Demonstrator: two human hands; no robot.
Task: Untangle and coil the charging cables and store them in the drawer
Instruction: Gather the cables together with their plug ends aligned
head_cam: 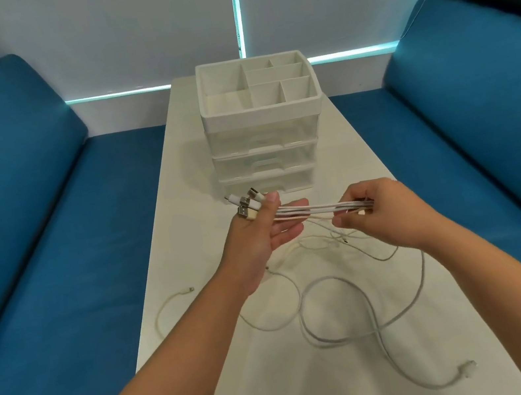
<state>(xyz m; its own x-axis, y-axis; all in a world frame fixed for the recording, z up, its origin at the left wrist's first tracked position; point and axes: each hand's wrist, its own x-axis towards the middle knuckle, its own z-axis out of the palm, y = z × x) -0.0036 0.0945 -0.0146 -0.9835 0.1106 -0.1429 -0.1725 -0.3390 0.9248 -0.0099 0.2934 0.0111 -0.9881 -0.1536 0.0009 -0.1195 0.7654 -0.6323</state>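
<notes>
White cables (320, 210) bunched, pinched by left hand (266, 231) and right hand (376, 208).

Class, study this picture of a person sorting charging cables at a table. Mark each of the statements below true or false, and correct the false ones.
1. Both hands hold a bundle of white cables above the table. True.
2. The USB plugs stick out beyond the right hand. False: they stick out past the left hand; the right hand pinches the bundle further along.
3. A drawer of the organiser stands open. False: all three look closed.
4. Loose cable loops lie on the table. True.
</notes>
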